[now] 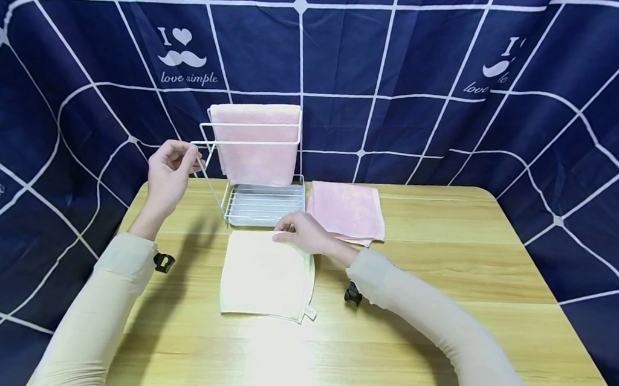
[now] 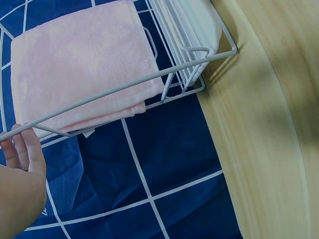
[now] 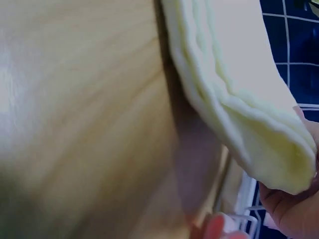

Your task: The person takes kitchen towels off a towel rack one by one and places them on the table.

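At the upper left corner of a white wire drying rack (image 1: 266, 206), my left hand (image 1: 169, 170) pinches the rod between thumb and fingers. A folded pink towel (image 1: 260, 162) hangs over the rack's back bar; in the left wrist view it spreads behind the front rod. My right hand (image 1: 306, 232) pinches the far edge of a folded pale yellow towel (image 1: 265, 274) in front of the rack. In the right wrist view the layered edge of this towel bends up off the tabletop at the fingers.
Right of the rack, another folded pink towel (image 1: 347, 211) lies on the wooden table (image 1: 435, 257). A dark blue grid-patterned curtain (image 1: 342, 50) surrounds the table at the back and sides. The rack stands near the table's back edge.
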Tool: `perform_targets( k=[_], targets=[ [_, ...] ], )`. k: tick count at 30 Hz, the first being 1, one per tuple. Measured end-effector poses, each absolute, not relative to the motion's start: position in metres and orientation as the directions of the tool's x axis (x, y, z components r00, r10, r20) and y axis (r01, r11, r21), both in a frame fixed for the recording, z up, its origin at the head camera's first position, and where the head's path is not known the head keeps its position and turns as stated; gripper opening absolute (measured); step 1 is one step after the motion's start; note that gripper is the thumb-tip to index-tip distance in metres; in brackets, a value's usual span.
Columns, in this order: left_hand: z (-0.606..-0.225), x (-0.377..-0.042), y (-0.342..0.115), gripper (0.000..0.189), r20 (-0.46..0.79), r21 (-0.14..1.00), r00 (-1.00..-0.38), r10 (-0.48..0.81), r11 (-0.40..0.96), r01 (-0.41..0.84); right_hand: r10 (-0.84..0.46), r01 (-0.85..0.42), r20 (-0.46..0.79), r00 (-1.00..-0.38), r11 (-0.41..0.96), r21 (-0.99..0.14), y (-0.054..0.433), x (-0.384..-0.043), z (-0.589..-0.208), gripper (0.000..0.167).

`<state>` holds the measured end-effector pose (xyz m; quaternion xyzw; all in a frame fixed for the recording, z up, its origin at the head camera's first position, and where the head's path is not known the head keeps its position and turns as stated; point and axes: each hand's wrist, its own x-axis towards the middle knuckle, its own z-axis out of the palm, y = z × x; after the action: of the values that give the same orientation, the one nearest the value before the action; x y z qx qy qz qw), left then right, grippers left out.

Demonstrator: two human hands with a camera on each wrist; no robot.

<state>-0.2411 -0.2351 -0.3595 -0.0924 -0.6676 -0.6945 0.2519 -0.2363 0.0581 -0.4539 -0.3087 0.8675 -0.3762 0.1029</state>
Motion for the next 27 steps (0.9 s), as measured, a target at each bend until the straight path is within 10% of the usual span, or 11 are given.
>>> perform_targets(
  k=[27],
  targets=[
    [-0.360,-0.242,-0.235,0.022,0.466,0.880,-0.853,-0.234,0.022,0.474,-0.578,-0.463,0.087,-0.812,0.546,-0.698,0.027,-0.235,-0.480,0.018]
  ],
)
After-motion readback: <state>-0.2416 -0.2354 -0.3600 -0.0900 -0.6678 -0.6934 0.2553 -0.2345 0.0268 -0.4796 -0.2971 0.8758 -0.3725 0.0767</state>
